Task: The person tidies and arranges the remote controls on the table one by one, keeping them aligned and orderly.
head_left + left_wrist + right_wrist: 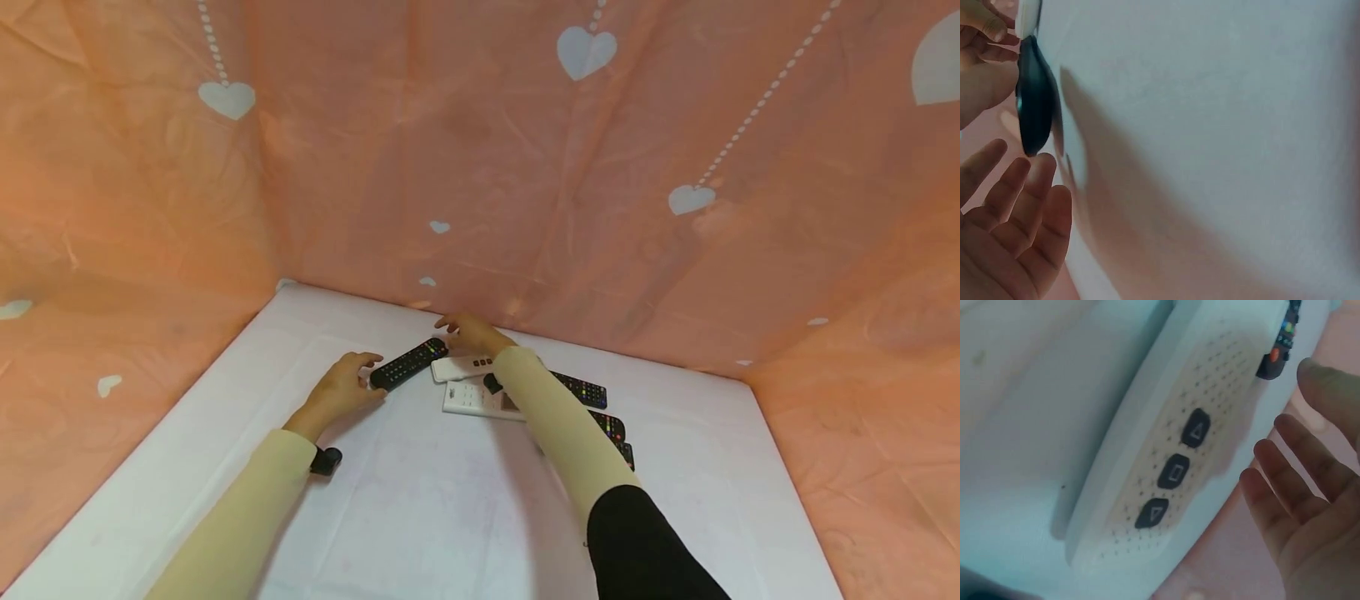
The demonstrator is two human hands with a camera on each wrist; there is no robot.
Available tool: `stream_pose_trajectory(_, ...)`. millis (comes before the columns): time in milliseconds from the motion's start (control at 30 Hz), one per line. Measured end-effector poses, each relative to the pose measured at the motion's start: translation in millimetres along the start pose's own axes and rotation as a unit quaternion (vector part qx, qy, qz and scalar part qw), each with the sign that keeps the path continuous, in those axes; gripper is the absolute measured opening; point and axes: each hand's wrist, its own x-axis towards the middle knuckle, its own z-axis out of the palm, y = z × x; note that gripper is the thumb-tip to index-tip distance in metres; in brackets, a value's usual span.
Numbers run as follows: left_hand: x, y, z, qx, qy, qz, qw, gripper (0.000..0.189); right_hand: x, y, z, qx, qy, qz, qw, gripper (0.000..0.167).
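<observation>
A black remote control (408,363) lies at a slant on the white table, its coloured buttons at the far end. My left hand (347,385) is at its near end, thumb and fingers spread on either side. In the left wrist view, the fingertips (1044,164) are right at the tip of the dark remote (1036,100). My right hand (474,333) hovers by the remote's far end, fingers apart and nothing gripped. Beside it lies a white remote with three dark buttons (1174,472), overlapping a larger white remote (468,398).
Several other black remotes (585,389) lie to the right, partly hidden beneath my right forearm (558,421). An orange cloth wall with hearts (480,183) rises along the table's back edge, with more cloth on both sides. The white tabletop (420,500) extends towards me.
</observation>
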Motion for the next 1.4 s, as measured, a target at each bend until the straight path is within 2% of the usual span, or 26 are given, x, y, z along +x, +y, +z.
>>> stream_pose_trajectory(67,0.8,-0.6,1.2,-0.01,-0.006,-0.007,0.9999,0.066,0.3,0.2,2.7,0.01,-0.003,0.017,0.9998,0.042)
stream_pose_trajectory(200,1.4,-2.0,3.3,-0.026,-0.022,-0.016,0.9993,0.066,2.3,1.2,9.6,-0.001,0.001,0.037,0.9993,0.036)
stream_pose_trajectory(467,0.5,-3.1,5.8,-0.016,-0.036,-0.027,0.9988,0.064,7.0,-0.7,18.4,-0.073,0.001,0.003,0.9974,0.037)
stream_pose_trajectory(733,0.1,-2.2,2.6,-0.012,-0.042,-0.042,0.9982,0.061,12.4,-2.1,21.7,-0.094,0.001,0.0,0.9956,0.042)
stream_pose_trajectory(1033,-1.8,2.5,8.8,-0.021,-0.03,-0.052,0.998,0.059,9.5,-2.7,25.2,-0.054,0.016,0.02,0.9982,0.046)
stream_pose_trajectory(1233,-3.4,7.6,2.4,0.005,-0.002,-0.027,0.9996,0.057,9.5,-0.4,24.6,-0.03,0.021,0.014,0.9993,0.05)
stream_pose_trajectory(1400,-5.8,12.5,-4.7,0.022,0.01,-0.007,0.9997,0.055,10.8,-1.9,22.9,0.006,0.016,0.002,0.9998,0.054)
